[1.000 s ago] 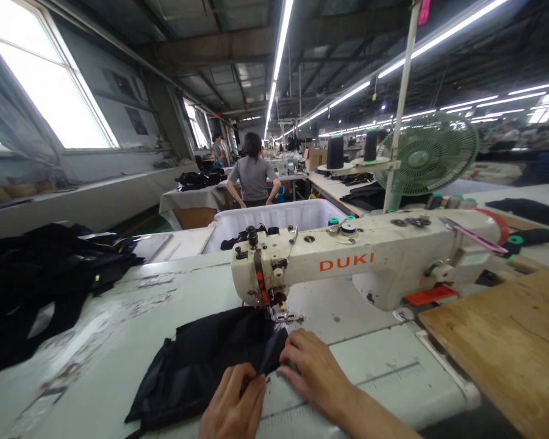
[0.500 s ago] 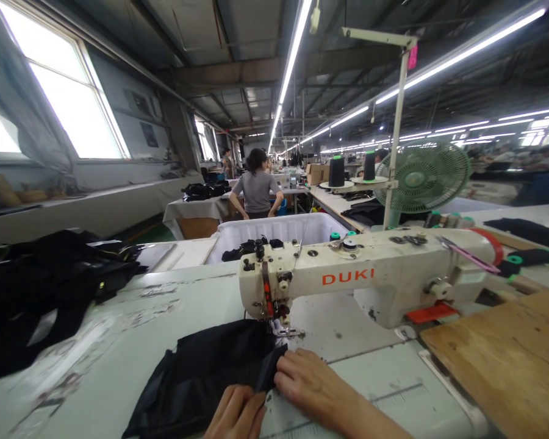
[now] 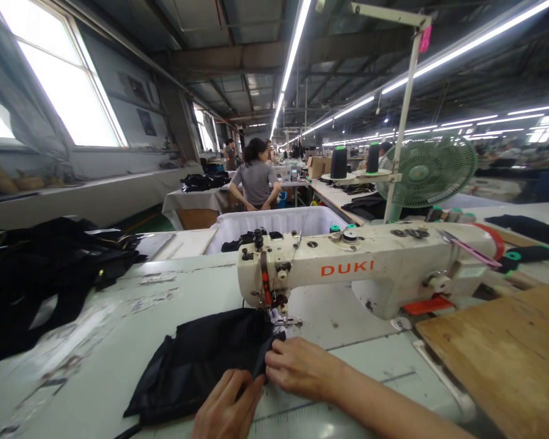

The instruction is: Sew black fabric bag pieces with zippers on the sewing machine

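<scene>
A black cloth piece lies on the pale green sewing table, its far right corner at the presser foot of a white sewing machine marked DUKI. My right hand pinches the cloth's right edge, just in front of the presser foot. Close beside it, nearer to me, my left hand grips the same edge with fingers bent and thumb near the right fingertips. The needle point is too small to make out.
Black garments are heaped at the left. Behind the machine stands a white bin with dark cloth inside. A wooden board lies at the right, a green fan stands behind, and a person is farther back.
My left hand has shifted slightly left and more of it shows. My right hand has moved slightly left and up in view, with more forearm visible. The camera view has shifted a little.
</scene>
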Demonstrator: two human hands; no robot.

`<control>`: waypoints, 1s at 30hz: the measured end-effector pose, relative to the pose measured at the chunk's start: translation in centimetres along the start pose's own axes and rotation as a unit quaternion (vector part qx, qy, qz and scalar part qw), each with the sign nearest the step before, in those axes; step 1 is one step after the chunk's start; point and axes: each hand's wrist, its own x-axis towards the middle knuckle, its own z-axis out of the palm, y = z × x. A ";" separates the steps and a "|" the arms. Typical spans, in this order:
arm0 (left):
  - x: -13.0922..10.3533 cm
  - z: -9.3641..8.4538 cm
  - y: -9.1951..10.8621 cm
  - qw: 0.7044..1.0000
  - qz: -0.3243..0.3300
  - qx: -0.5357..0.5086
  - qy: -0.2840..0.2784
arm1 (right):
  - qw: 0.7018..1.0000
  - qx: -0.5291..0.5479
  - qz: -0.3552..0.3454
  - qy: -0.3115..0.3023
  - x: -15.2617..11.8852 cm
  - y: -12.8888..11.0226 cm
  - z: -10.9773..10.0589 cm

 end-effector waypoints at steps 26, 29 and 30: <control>1.8 -2.1 1.5 0.995 -0.033 0.002 -0.095 | 0.976 0.132 0.173 0.011 -4.5 -0.9 0.4; 1.9 -2.3 1.5 0.996 -0.038 -0.006 -0.085 | 0.975 0.143 0.168 -0.008 -4.2 -1.0 0.0; 2.0 -2.5 1.5 0.996 -0.039 -0.013 -0.084 | 0.974 0.148 0.170 -0.015 -4.1 -1.0 -0.1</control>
